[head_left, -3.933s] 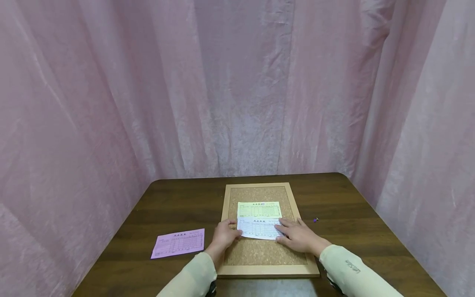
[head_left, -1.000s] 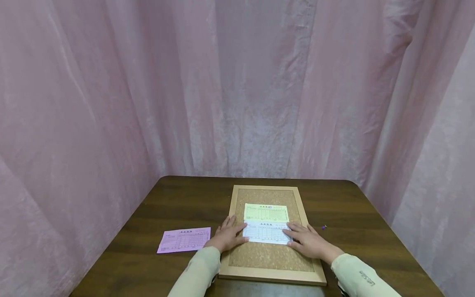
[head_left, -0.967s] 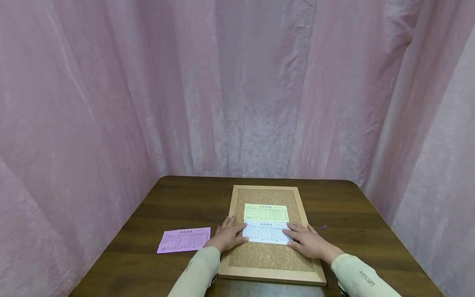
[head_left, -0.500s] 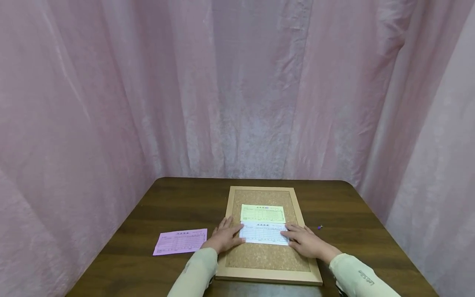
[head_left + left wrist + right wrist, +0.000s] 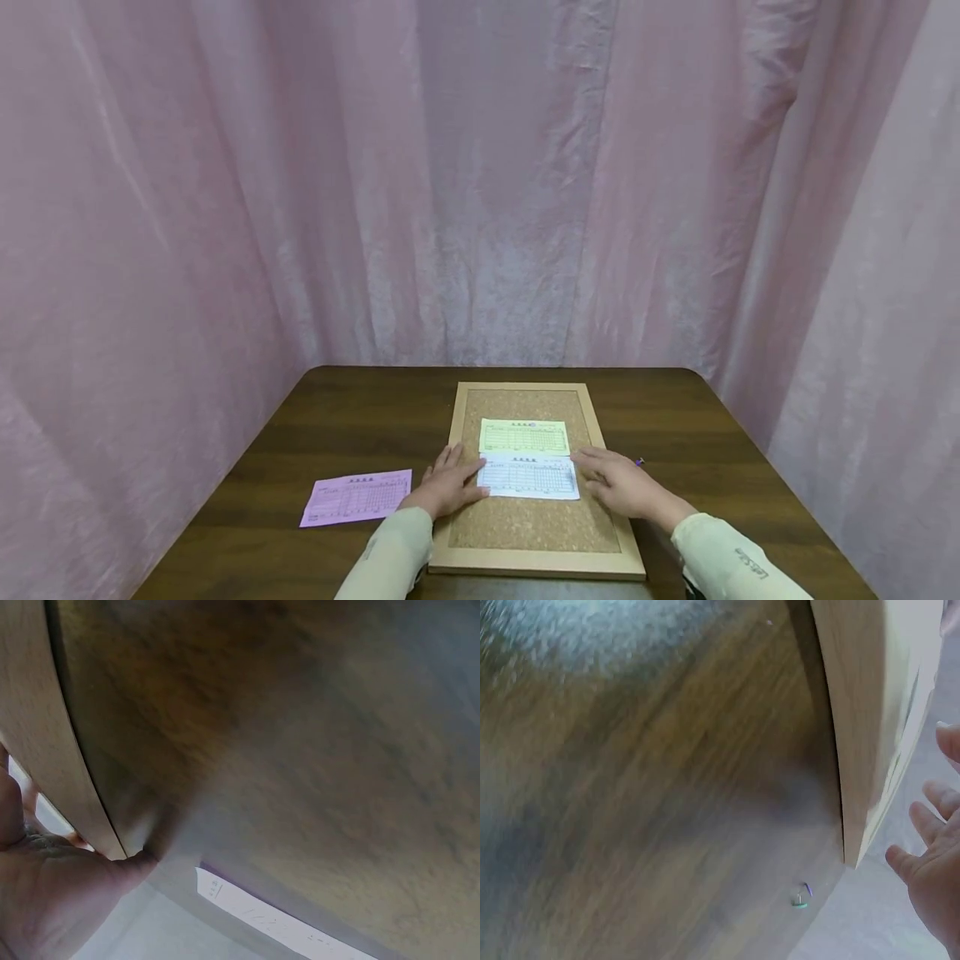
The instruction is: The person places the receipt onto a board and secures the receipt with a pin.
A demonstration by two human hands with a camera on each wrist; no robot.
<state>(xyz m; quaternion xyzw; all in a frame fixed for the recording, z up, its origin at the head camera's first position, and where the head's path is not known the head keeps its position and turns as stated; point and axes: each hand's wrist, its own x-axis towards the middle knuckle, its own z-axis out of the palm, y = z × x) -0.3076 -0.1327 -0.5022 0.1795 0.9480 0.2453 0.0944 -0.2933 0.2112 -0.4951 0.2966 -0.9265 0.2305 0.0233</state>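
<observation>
A framed corkboard (image 5: 534, 523) lies on the brown table, with a yellow-green printed form (image 5: 522, 438) on it and a small purple dot, apparently a pushpin head, at that form's top edge. Just below it lies a white printed form (image 5: 528, 477). My left hand (image 5: 444, 486) rests over the board's left frame, its thumb and forefinger extended to the white form's left edge. By that form's right edge is my right hand (image 5: 624, 485), fingers loosely extended and holding nothing; whether a fingertip touches the paper I cannot tell.
On the table left of the board lies a pink-purple form (image 5: 356, 497). Right of the board, partly behind my right hand, are small pushpins (image 5: 800, 904), one green and one purple. Pink curtains (image 5: 510, 183) hang behind the table.
Earlier both hands held the white form's sides, and it was slightly bowed; now it lies flatter. My right hand has drawn back rightward off its edge. The left hand stays; the view has shifted slightly.
</observation>
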